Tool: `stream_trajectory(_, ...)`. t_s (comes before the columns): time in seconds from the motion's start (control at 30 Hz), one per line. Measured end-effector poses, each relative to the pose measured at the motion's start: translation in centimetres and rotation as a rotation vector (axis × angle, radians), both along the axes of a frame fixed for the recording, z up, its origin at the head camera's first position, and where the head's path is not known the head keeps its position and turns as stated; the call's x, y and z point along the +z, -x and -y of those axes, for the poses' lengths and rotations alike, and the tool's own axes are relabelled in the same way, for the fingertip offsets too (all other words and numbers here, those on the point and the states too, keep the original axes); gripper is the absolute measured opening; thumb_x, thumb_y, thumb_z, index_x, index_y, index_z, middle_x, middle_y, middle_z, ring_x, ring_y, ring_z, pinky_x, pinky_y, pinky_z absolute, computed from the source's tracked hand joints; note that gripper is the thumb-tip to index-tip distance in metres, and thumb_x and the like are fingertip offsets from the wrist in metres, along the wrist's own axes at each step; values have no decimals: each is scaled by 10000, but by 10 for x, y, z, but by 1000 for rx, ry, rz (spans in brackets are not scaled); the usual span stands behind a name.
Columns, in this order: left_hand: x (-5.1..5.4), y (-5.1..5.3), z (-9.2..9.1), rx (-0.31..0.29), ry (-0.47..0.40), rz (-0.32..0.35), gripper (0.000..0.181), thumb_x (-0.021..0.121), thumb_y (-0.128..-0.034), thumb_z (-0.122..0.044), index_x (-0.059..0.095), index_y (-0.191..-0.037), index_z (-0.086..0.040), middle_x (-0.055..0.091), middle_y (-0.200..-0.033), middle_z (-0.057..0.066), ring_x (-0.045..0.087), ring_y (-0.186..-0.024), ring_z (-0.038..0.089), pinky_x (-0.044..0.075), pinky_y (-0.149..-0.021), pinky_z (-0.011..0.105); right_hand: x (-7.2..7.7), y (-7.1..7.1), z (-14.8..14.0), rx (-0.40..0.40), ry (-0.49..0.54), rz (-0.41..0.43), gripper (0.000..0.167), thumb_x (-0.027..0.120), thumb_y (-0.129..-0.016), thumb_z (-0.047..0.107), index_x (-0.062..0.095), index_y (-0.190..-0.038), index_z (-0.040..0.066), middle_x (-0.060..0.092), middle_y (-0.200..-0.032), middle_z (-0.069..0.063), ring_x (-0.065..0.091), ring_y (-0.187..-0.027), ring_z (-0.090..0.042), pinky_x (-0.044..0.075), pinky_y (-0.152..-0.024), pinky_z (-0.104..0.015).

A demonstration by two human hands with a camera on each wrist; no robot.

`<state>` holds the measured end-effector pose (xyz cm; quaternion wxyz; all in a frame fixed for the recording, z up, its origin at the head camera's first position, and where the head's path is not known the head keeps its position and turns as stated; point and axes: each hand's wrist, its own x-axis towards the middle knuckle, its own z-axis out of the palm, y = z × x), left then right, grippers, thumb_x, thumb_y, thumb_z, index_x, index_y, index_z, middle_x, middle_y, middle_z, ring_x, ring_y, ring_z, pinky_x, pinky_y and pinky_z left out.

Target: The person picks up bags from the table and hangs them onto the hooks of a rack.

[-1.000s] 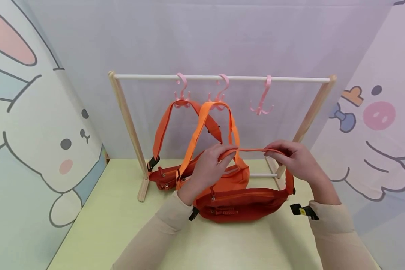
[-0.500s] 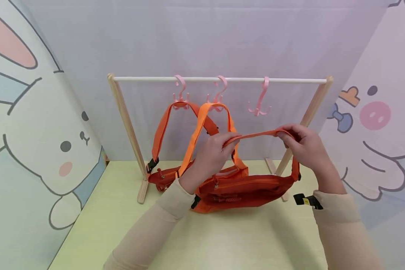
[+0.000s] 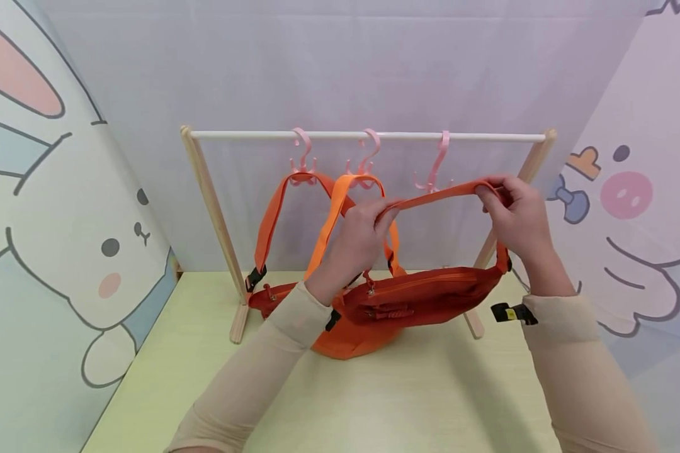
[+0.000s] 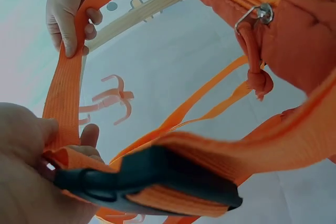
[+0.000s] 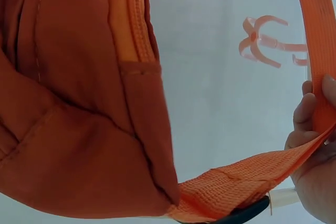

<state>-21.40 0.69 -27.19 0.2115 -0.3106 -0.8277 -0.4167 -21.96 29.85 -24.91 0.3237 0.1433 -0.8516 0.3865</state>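
A dark orange waist bag [image 3: 425, 296] hangs in the air below its strap [image 3: 436, 196], which stretches between both hands. My left hand [image 3: 362, 236] pinches the strap at its left part; a black buckle [image 4: 147, 179] lies close to that hand in the left wrist view. Further right, my right hand [image 3: 518, 217] grips the strap between thumb and fingers. Just behind the taut strap is the rightmost pink hook [image 3: 442, 157], its lower prongs partly covered. The bag's zipper pull [image 4: 257, 77] dangles in the left wrist view.
A white rod [image 3: 487, 136] on wooden uprights carries three pink hooks. From the left hook hangs an orange strap [image 3: 269, 226] with its bag; from the middle one, a brighter orange bag [image 3: 351, 343]. The pale yellow table [image 3: 408, 396] lies underneath.
Both hands have risen with the strap, the right one higher and a little to the right. The waist bag has lifted from low over the table and now tilts up at its right end.
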Motion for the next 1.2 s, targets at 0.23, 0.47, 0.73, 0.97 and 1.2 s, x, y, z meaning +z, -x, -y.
stream_trajectory(0.23,7,10,2,21,-116,-14,339,638,-1087,-216,695,-1397,-93,628,-853,30,481,-577,175,424,-538,289,13,12,5,-30,33,-4,315,640,-1076,307,702,-1285,80,682,-993,-4,619,-817,-117,475,-628,-172)
stream_trajectory(0.47,8,17,0,82,-190,-4,264,656,-1076,-210,651,-1274,-36,631,-1124,69,596,-962,185,542,-755,264,18,29,7,-31,38,-37,310,643,-1073,298,705,-1258,57,686,-1006,27,634,-828,-108,484,-648,-189)
stream_trajectory(0.73,9,20,-2,111,-218,-31,185,661,-1072,-208,618,-1153,-46,594,-1094,66,571,-999,196,531,-783,277,17,41,8,-45,51,-20,327,623,-1082,317,692,-1284,69,690,-1062,-17,632,-879,-133,484,-651,-200)
stream_trajectory(0.97,7,21,-3,160,-206,-19,180,680,-1062,-227,623,-1130,-70,590,-1059,48,552,-960,177,525,-735,274,11,49,10,-30,26,47,332,600,-1092,322,678,-1313,87,679,-1147,-84,620,-937,-157,501,-726,-181)
stream_trajectory(1.2,-1,22,-3,167,-142,14,147,692,-1055,-204,612,-1116,-97,581,-1062,30,546,-940,172,524,-724,260,0,54,6,-8,0,84,315,594,-1096,303,679,-1294,73,682,-1132,-104,634,-941,-187,505,-769,-174)
